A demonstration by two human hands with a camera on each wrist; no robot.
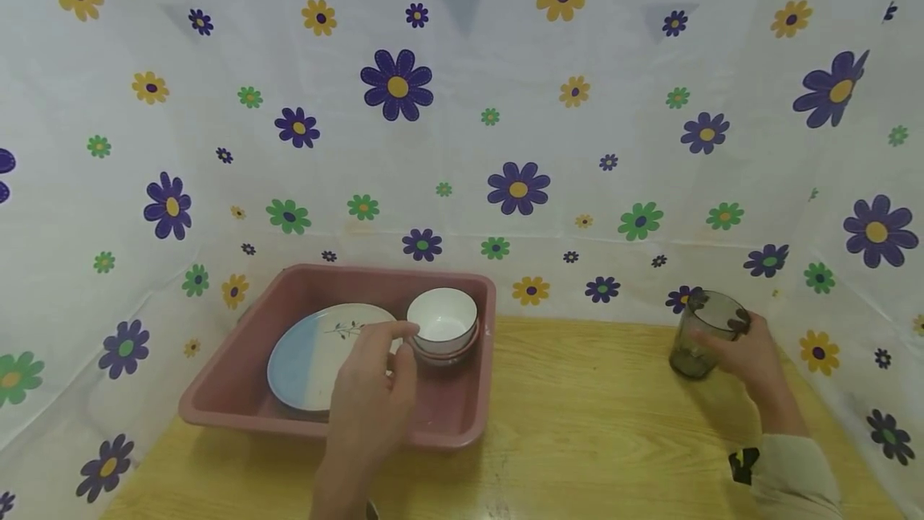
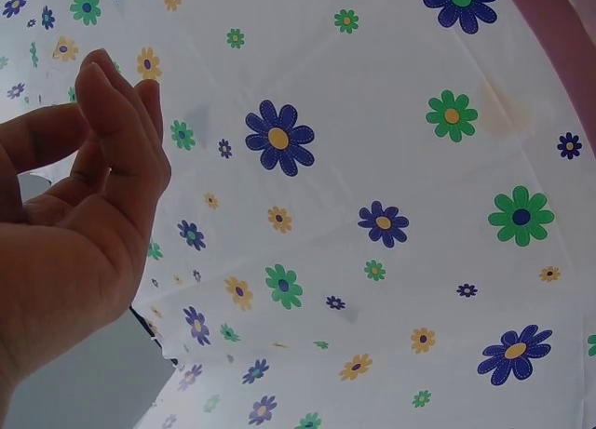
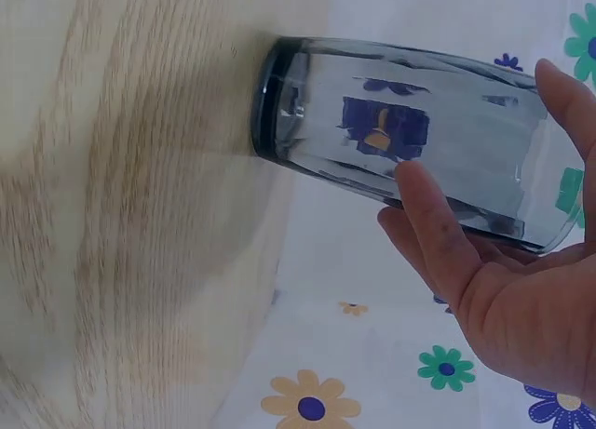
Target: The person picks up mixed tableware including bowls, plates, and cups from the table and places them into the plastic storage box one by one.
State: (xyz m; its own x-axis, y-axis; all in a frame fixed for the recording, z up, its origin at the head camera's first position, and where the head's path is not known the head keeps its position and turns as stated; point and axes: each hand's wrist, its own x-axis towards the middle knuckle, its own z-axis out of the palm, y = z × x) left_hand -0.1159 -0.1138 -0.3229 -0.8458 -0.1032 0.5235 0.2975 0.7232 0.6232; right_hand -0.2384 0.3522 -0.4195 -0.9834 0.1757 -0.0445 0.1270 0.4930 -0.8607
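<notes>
My right hand [image 1: 747, 355] holds a clear grey drinking glass [image 1: 703, 335] at the right side of the table. In the right wrist view, the fingers and thumb of that hand [image 3: 521, 299] wrap the rim end of the glass [image 3: 410, 145]. Its base is at the wooden surface; whether it touches is hard to tell. Over the pink basin [image 1: 241, 424] hangs my left hand [image 1: 371, 392], its fingers loosely bent with nothing in them, near stacked bowls [image 1: 443, 319]. A blue and white oval plate [image 1: 296, 367] lies in the basin, partly hidden by this hand.
The basin stands on the left of a wooden table [image 1: 577, 424]. A white flowered sheet [image 1: 462, 143] rises behind the table and along both sides, close to the glass.
</notes>
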